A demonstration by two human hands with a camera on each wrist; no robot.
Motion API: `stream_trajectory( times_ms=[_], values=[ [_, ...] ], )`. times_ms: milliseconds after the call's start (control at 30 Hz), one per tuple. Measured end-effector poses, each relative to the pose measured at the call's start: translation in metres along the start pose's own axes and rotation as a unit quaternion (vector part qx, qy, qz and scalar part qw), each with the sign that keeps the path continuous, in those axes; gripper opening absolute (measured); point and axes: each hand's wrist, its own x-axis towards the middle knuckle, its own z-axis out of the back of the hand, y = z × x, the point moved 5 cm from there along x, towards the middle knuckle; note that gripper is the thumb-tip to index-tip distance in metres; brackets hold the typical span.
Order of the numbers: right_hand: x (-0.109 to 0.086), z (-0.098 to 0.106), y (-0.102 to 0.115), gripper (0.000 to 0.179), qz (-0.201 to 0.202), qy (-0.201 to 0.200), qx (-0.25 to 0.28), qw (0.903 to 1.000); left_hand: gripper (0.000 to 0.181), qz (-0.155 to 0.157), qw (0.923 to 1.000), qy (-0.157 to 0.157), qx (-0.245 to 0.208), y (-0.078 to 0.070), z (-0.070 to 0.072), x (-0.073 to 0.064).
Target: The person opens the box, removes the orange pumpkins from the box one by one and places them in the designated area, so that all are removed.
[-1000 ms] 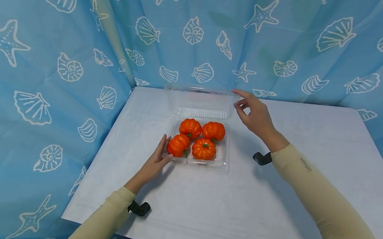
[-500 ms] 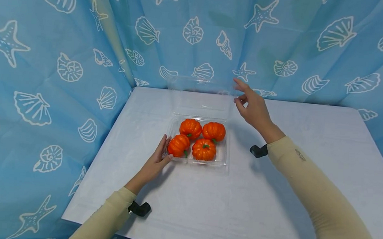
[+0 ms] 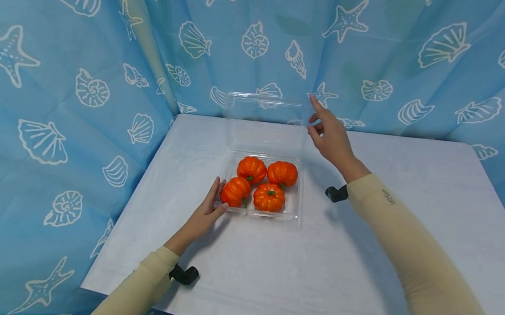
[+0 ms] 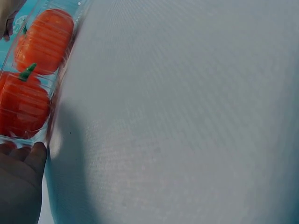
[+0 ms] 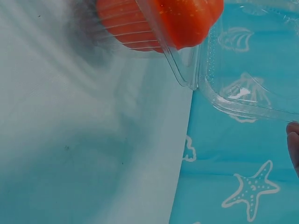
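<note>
A clear plastic clamshell container (image 3: 290, 206) sits on the white table with several small orange pumpkins inside, one pumpkin (image 3: 269, 197) at its front. The left hand (image 3: 203, 216) holds the container's left end, thumb at the front corner and fingers along the side. In the left wrist view its fingertips (image 4: 36, 149) meet the end wall. The hinged lid (image 3: 264, 125) stands nearly upright behind the base. At the lid's right edge is the right hand (image 3: 333, 140), index finger extended upward and the other fingers bent. The right wrist view shows fingertips (image 5: 293, 128) right at the lid's rim.
A white-covered table (image 3: 379, 257) extends to the right and front of the container. Behind it and on the left hangs a blue curtain (image 3: 224, 34) with white shell prints. The raised lid overlaps the curtain in the head view.
The lid has swung up from leaning back to nearly upright. The right hand has moved upward and slightly left with it, while the left hand and the pumpkins have stayed put.
</note>
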Motion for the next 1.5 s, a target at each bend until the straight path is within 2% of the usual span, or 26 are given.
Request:
stream_trajectory(
  times_ms=[300, 533, 800, 1067, 1267, 1500],
  values=[
    [0.005, -0.008, -0.009, 0.083, -0.028, 0.009, 0.009, 0.9995, 0.083, -0.002, 0.9999, 0.000, 0.012, 0.001, 0.001, 0.001],
    [0.004, -0.017, -0.016, 0.097, -0.052, 0.031, 0.016, 0.9980, 0.083, 0.004, 0.9999, -0.002, 0.016, 0.002, 0.002, 0.000],
    [-0.004, -0.033, -0.026, 0.102, -0.075, 0.088, 0.015, 0.9932, 0.084, 0.005, 0.9998, -0.005, 0.019, 0.001, 0.001, 0.000],
    [-0.012, -0.041, -0.037, 0.107, -0.131, 0.154, 0.038, 0.9787, 0.083, -0.002, 0.9999, -0.002, 0.011, 0.001, 0.002, -0.002],
    [-0.018, -0.044, -0.042, 0.108, -0.154, 0.197, 0.058, 0.9665, 0.082, -0.013, 0.9999, 0.002, 0.007, 0.001, 0.002, -0.004],
    [-0.022, -0.049, -0.050, 0.102, -0.176, 0.241, 0.050, 0.9532, 0.082, -0.001, 1.0000, 0.003, 0.004, 0.004, 0.001, -0.006]
  ],
)
